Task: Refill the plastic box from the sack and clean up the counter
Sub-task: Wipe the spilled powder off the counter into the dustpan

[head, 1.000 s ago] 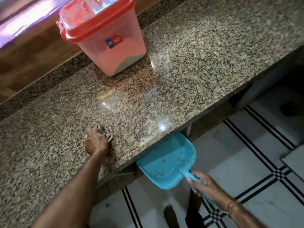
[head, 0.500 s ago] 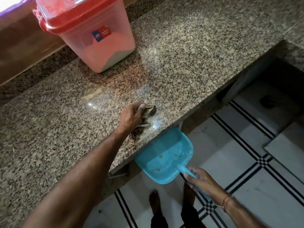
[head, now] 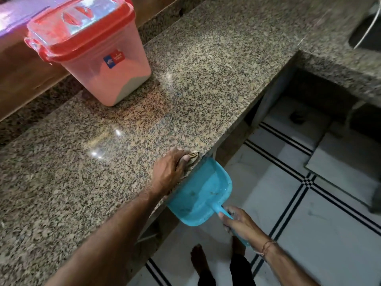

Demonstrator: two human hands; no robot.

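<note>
- At the tabletop (head: 206,83) edge, my left hand (head: 169,170) is pressing a cloth (head: 192,157) flat, fingers together on it.
- Just below, at five o'clock, my right hand (head: 239,222) is gripping the blue dustpan (head: 199,195) handle.
- Far off at eleven o'clock, the plastic box (head: 90,48) is standing lidded.

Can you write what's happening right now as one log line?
left hand: wiping striped cloth at granite counter edge | right hand: holding blue plastic dustpan below
</note>
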